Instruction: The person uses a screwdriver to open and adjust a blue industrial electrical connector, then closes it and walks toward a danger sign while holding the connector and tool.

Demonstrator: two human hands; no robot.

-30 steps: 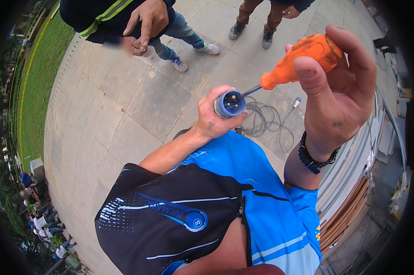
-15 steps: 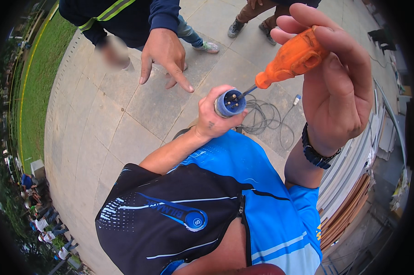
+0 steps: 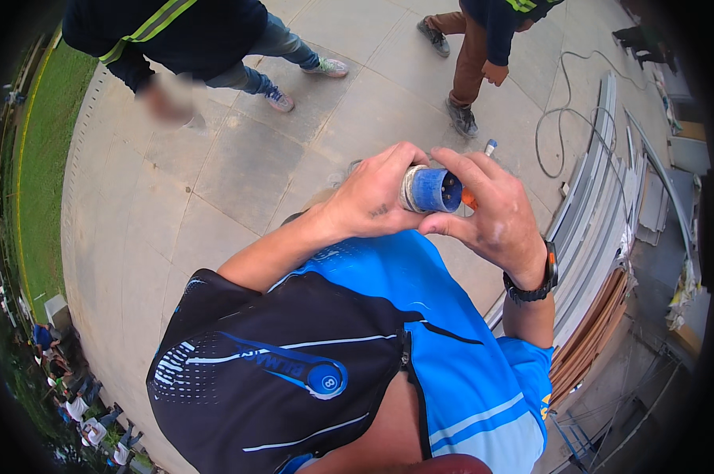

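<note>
The paved floor (image 3: 238, 158) spreads wide, two bystanders at twelve o'clock; the left hand (image 3: 369, 201) keeps its closed grip on the blue plug (image 3: 436, 189); the right hand (image 3: 495, 217), raised a moment ago, now pinches the plug's front, the orange screwdriver (image 3: 469, 199) tucked behind its fingers, so driving has paused.

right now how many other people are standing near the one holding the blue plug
2. One person in a dark jacket with reflective stripes stands at upper left; another in brown trousers stands at top centre. Distant figures at the lower left edge are too small to count.
</note>
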